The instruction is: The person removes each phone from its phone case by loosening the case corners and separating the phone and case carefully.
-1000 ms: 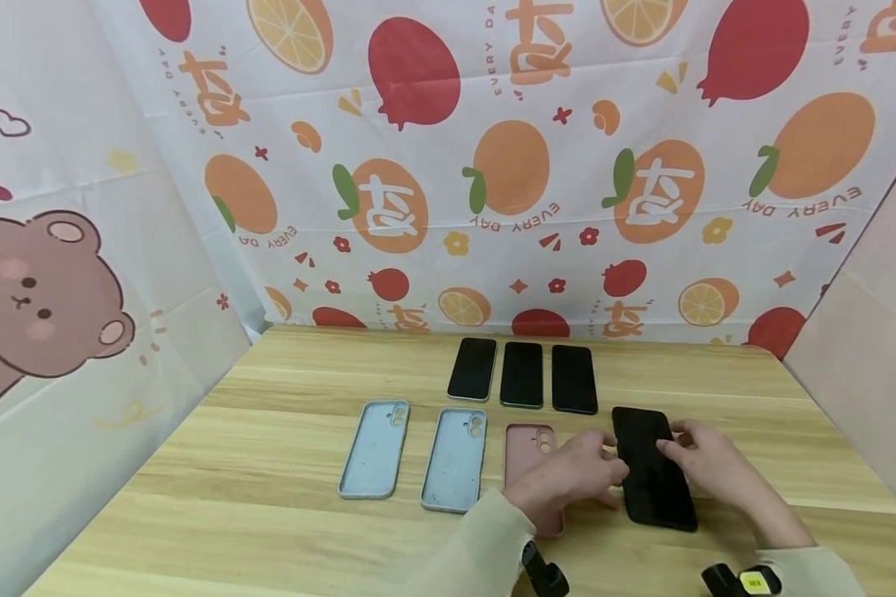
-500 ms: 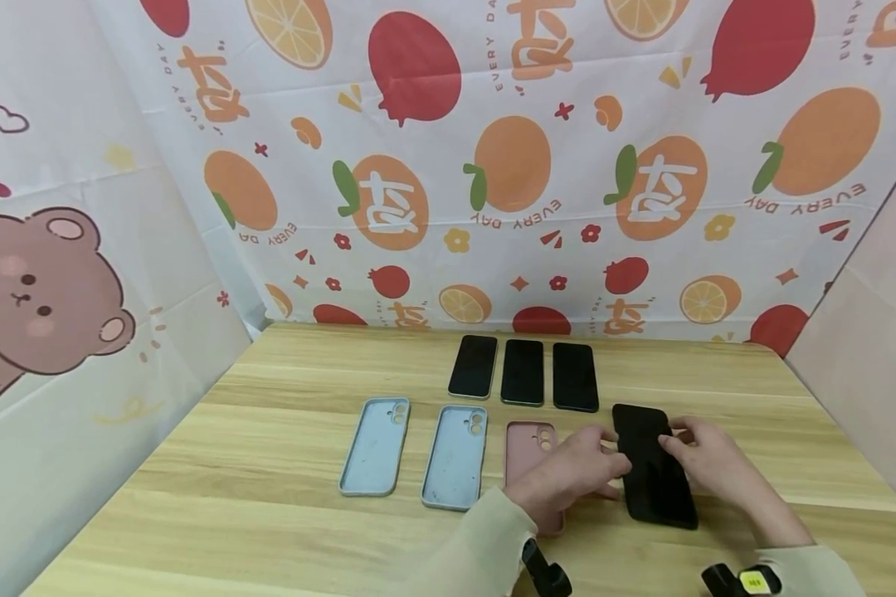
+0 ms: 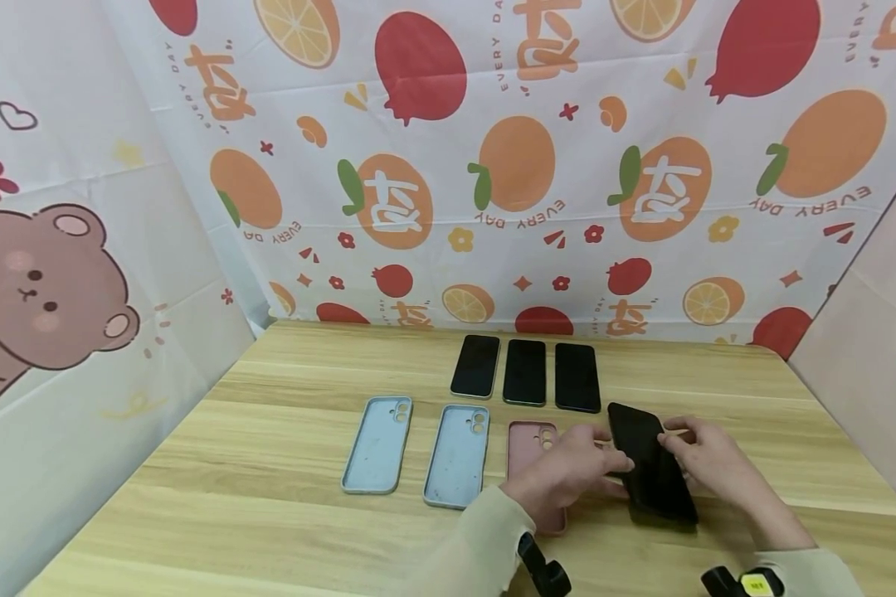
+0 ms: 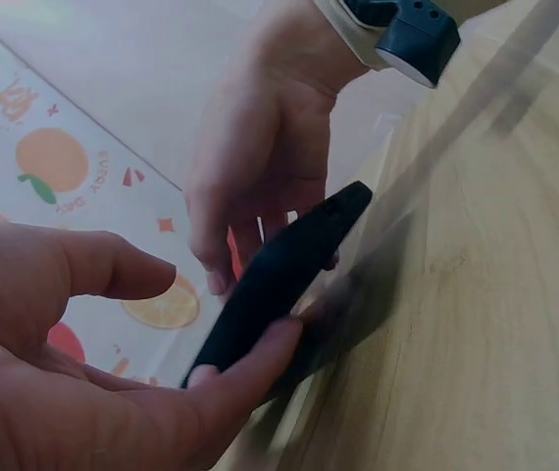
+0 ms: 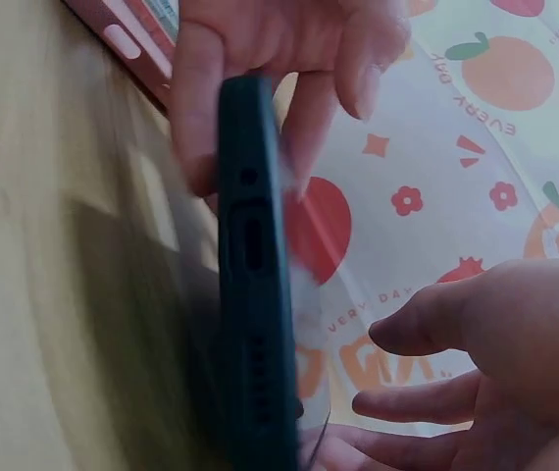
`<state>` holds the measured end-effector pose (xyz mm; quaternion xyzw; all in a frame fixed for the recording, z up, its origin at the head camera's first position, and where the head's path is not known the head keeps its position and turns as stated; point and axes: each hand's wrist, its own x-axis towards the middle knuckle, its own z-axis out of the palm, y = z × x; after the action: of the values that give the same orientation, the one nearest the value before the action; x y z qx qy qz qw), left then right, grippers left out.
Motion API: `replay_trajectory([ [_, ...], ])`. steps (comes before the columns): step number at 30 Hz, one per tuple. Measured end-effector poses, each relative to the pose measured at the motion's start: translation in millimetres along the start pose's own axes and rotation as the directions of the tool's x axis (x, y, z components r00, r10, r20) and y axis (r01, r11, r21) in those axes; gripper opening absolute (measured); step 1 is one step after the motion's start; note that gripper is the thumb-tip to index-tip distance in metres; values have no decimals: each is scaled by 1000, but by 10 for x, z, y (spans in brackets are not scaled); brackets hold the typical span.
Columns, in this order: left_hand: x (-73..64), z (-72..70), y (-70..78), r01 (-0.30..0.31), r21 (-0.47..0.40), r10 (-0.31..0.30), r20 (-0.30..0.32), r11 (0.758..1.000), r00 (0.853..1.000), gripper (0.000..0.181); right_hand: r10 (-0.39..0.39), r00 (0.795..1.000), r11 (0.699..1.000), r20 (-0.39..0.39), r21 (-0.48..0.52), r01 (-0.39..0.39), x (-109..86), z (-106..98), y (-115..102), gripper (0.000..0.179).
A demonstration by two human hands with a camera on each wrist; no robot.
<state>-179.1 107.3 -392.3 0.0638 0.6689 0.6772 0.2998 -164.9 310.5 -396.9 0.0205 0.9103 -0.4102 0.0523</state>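
Observation:
A dark phone is tilted and partly raised off the table at the right, its black face up. In the right wrist view the end of its dark casing shows a port opening. My left hand grips its left edge, with fingers on both faces; in the left wrist view one upper digit stands apart from it. My right hand holds the right edge near the top. The pink phone case lies partly hidden under my left forearm.
Two pale blue phone cases lie to the left on the wooden table. Along the back are three black phones in a row. A fruit-print cloth hangs behind the table. Each wrist wears a black camera.
The phone lay nearly flat before; it is now tilted and its upper end has shifted slightly left. Both hands have stayed at its sides. The view has shifted a little.

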Motion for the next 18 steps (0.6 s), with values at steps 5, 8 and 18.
replay_trajectory([
  [5,26,-29,-18,-18,-54,23,79,998,997,41,-15,999,1000,31,12,14,8,30,-19,48],
  [8,31,-35,-21,-28,-50,33,90,998,995,31,-38,999,999,26,-15,39,6,36,-32,47],
  [18,28,-55,-12,-47,33,47,0,998,999,21,-55,998,998,3,24,55,-42,61,-178,48],
])
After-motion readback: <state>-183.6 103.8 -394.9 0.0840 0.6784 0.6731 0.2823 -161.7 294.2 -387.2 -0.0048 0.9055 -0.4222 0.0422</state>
